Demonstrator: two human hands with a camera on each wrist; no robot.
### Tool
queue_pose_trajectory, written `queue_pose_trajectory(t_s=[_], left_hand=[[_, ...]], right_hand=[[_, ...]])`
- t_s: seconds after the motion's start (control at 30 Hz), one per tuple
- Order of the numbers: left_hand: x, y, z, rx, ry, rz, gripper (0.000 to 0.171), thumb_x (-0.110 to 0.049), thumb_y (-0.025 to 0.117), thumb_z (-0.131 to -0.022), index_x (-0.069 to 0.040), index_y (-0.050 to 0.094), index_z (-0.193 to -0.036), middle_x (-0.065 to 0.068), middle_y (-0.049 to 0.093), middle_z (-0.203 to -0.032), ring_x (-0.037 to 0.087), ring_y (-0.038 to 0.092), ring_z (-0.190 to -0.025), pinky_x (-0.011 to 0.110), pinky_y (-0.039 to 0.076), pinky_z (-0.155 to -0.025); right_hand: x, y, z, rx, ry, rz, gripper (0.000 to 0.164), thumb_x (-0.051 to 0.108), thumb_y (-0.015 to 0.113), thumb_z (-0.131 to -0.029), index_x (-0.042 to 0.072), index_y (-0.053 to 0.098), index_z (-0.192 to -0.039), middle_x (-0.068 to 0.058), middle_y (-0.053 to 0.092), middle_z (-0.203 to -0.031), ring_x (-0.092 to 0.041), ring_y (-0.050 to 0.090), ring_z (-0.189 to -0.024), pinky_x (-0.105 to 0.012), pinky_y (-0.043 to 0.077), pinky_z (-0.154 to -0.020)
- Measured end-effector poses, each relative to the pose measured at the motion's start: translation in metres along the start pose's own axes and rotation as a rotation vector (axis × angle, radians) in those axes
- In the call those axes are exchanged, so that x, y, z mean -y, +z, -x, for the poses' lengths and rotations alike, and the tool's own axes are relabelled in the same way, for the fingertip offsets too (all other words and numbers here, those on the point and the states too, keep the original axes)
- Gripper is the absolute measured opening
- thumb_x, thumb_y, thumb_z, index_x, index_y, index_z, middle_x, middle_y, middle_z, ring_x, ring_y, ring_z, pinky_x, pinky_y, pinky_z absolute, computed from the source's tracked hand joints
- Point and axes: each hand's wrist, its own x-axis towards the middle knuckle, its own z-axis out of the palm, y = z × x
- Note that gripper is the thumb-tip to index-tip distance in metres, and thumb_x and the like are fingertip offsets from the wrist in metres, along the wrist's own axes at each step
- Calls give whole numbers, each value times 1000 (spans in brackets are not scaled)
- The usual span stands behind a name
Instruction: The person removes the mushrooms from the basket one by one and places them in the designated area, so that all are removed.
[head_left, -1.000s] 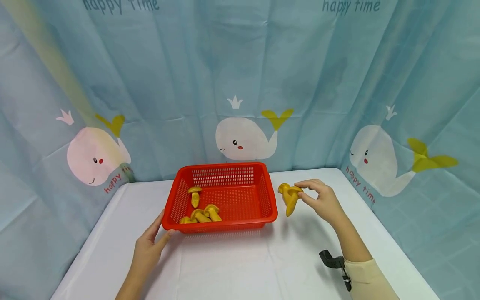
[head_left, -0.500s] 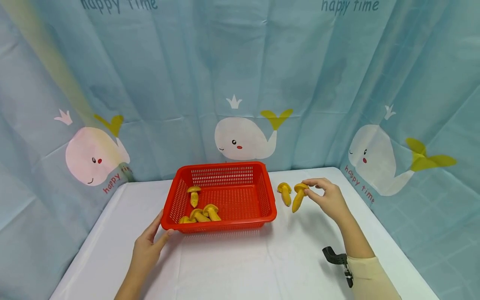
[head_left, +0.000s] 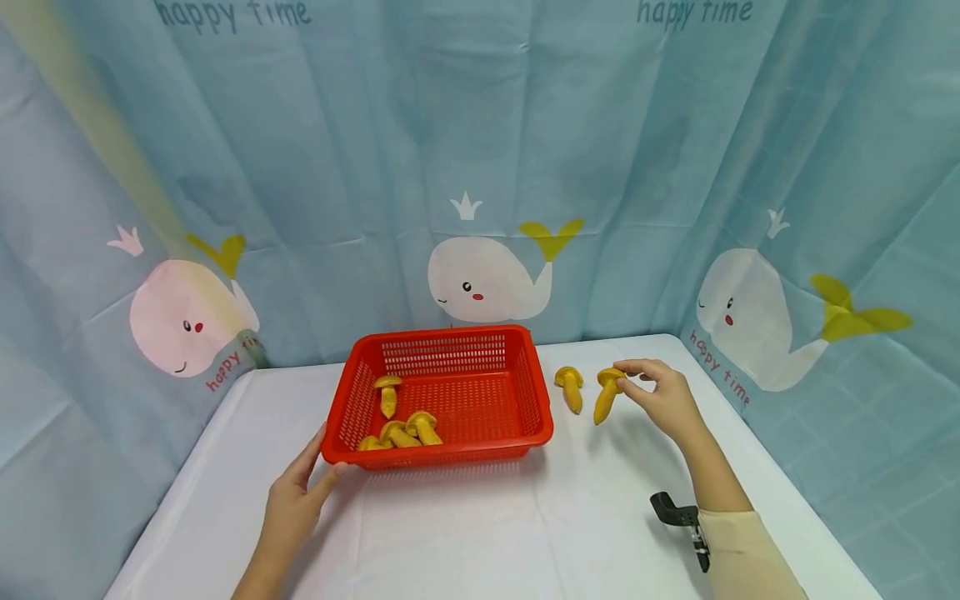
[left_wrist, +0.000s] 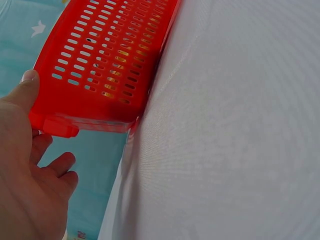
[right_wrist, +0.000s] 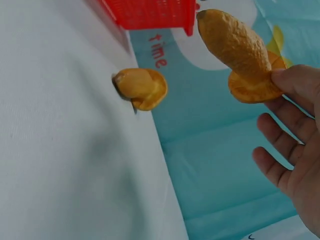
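The red plastic basket (head_left: 480,452) stands on the table, with several yellow mushrooms (head_left: 388,398) lying in its left part. At its front left corner my left hand (head_left: 294,500) grips the rim, thumb on the near side; the left wrist view shows the thumb against the basket wall (left_wrist: 100,50) and the index finger partly hidden behind the rim. My right hand (head_left: 660,402) pinches a yellow mushroom (head_left: 606,402) by its cap, stem pointing down, held above the table. Left of it, another mushroom (head_left: 572,390) lies on the tabletop, apart from the basket.
A white cloth (head_left: 450,533) covers the table. Blue curtains (head_left: 480,150) with printed whales hang behind it and along both sides. A black strap-like device (head_left: 678,517) sits at my right wrist by the beige sleeve (head_left: 742,550).
My right hand has moved right with the pinched mushroom, away from the other mushroom, which it overlapped in view before. The left hand and basket stay in place.
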Motion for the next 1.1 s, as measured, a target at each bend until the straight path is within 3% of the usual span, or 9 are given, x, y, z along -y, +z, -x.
queue_pose_trajectory(t_s=[0.17, 0.47, 0.7, 0.9, 1.1], left_hand=[[-1, -1, 1, 5, -4, -5, 73, -36, 74, -95, -35, 38, -159, -8, 43, -160, -23, 30, -134, -3, 29, -99], [-2, -3, 1, 2, -18, -9, 73, -37, 74, -94, -36, 38, -158, -10, 42, -160, -20, 31, -136, -1, 29, -100], [0, 0, -2, 2, 17, 5, 74, -34, 75, -94, -35, 39, -158, -8, 43, -160, -17, 33, -138, -1, 29, -101], [2, 2, -3, -5, 28, 9, 72, -32, 75, -94, -41, 39, -156, -10, 44, -159, -20, 33, -136, -2, 30, -102], [0, 1, -1, -6, -9, -3, 72, -35, 74, -95, -42, 38, -156, -8, 44, -159, -22, 31, -134, -2, 29, -101]], right_hand=[[-7, 1, -1, -9, 13, -6, 28, 28, 74, -96, 12, 74, -119, -10, 71, -114, -32, 61, -108, -57, 49, -98], [-23, 4, -2, -6, 33, 21, 27, 25, 74, -97, 11, 74, -119, -10, 72, -113, -31, 63, -107, -52, 50, -97], [-33, 4, -5, 24, 54, -5, 30, 28, 71, -99, 10, 73, -122, -13, 71, -115, -34, 62, -111, -57, 49, -100], [-36, 7, -14, 51, 65, -12, 30, 26, 70, -100, 9, 72, -124, -13, 72, -117, -32, 61, -112, -56, 49, -102], [-41, 12, -30, 95, 50, 7, 26, 19, 69, -100, 7, 72, -123, -14, 73, -117, -33, 62, -111, -52, 50, -101]])
